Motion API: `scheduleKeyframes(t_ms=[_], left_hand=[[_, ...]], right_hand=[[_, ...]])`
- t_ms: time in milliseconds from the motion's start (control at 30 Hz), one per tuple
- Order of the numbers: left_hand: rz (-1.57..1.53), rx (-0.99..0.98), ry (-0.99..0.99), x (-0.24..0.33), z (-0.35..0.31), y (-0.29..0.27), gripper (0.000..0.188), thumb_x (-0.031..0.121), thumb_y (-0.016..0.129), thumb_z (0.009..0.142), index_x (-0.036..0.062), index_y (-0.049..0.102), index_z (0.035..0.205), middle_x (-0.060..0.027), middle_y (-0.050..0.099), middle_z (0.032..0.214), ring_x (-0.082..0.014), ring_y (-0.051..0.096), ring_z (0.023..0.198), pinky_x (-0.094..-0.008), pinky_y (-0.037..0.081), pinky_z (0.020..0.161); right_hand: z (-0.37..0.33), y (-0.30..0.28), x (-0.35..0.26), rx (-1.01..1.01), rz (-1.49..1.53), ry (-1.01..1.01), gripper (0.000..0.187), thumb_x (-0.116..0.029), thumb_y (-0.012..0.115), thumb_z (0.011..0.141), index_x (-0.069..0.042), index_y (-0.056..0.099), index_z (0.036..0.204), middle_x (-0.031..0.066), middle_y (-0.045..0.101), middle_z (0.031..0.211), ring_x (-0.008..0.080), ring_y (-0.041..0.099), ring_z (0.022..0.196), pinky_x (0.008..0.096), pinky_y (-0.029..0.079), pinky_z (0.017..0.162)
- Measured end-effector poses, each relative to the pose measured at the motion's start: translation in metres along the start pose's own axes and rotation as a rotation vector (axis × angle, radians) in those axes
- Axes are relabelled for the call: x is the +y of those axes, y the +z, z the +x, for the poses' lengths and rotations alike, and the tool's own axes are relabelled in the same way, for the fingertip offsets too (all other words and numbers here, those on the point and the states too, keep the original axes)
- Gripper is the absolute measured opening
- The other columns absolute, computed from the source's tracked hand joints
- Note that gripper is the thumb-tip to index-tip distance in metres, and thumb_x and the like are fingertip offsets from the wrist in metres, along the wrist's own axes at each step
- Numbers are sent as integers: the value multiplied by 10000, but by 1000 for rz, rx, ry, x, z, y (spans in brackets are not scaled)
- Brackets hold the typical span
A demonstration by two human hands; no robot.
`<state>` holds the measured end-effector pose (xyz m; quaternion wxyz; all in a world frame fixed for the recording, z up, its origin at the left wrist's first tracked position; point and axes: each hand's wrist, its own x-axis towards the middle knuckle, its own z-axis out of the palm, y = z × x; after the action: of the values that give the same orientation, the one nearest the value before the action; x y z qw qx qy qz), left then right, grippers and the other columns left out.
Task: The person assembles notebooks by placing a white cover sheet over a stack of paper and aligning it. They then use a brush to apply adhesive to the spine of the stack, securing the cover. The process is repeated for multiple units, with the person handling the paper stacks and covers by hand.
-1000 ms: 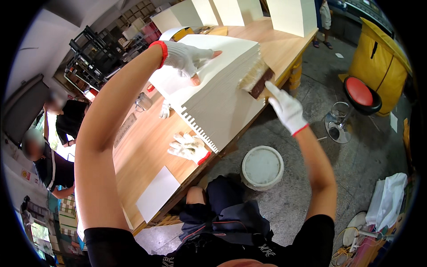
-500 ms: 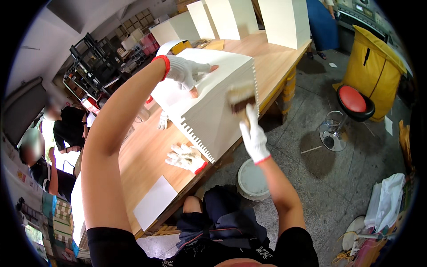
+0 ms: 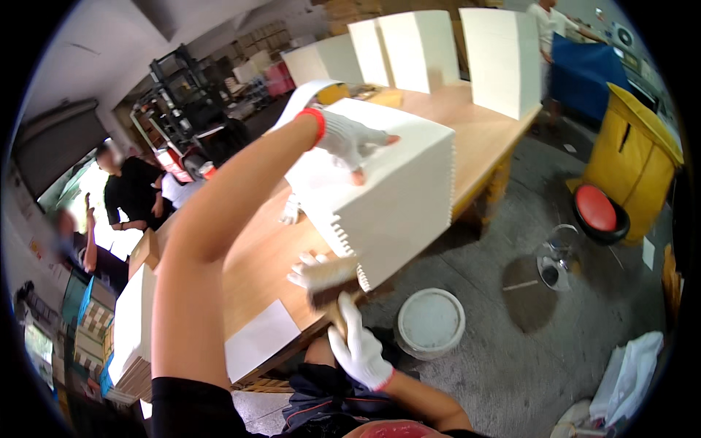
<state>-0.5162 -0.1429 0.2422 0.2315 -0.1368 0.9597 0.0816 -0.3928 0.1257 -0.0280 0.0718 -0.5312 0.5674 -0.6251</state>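
My left hand (image 3: 354, 146), in a white glove with a red cuff and bare fingertips, lies spread on top of a big white stack of paper (image 3: 398, 212). Notched, tooth-like edges run down the stack's corners. My right hand (image 3: 361, 352), gloved too, grips the wooden handle of a wide brush (image 3: 332, 283). Motion blurs the brush, whose pale bristles are at the stack's near left corner; whether they touch it I cannot tell. Behind the brush a loose white glove (image 3: 298, 271) is partly hidden. Another glove (image 3: 290, 210) lies beside the stack.
The wooden table (image 3: 252, 274) bears a white sheet (image 3: 263, 339) and several tall white stacks (image 3: 500, 62) at its far end. A white bucket (image 3: 431, 323) stands on the floor beside the table. Rightward are a red-topped stool (image 3: 600, 208) and yellow bag (image 3: 635, 157). Two people (image 3: 135, 190) are at left.
My right hand has swept the brush from the right part of the stack's side face to its near left corner. My left hand stays on top. The whole view has shifted.
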Motion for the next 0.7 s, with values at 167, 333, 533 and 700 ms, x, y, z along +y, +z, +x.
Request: scheduleKeyframes(t_ms=[167,333,533,700], left_hand=[[445,134,118,10,-4,-15,1098,608,837,618,299,346,1550,-82,491,1497,-289,454,1375,-422,343,1135],[322,62,80,-1,8,-11,1130,603,836,637,319,273,1575,-104,537,1432,-290,506,1300,-425,397,1045],[14,-86,15,-7,7,-6,1181,519,876,647,303,208,1597,-101,607,1264,-278,614,1086,-381,450,932],[232,38,83,6,7,-16,1203,443,893,663,239,174,1606,-130,603,1294,-266,661,970,-401,482,898]], right_hand=[[-9,-34,-2,-17,34,120,613,-124,605,914,-64,404,1490,212,671,1152,302,676,598,393,529,536],[-5,-47,-14,-83,600,488,673,46,469,890,-21,269,1529,125,610,1100,54,382,452,229,317,382],[-27,-35,19,-228,391,297,707,-20,525,958,-97,192,1577,76,559,1373,54,376,477,209,316,406],[-25,-30,46,-153,303,91,691,-29,485,960,-105,185,1578,89,588,1295,57,370,455,220,331,394]])
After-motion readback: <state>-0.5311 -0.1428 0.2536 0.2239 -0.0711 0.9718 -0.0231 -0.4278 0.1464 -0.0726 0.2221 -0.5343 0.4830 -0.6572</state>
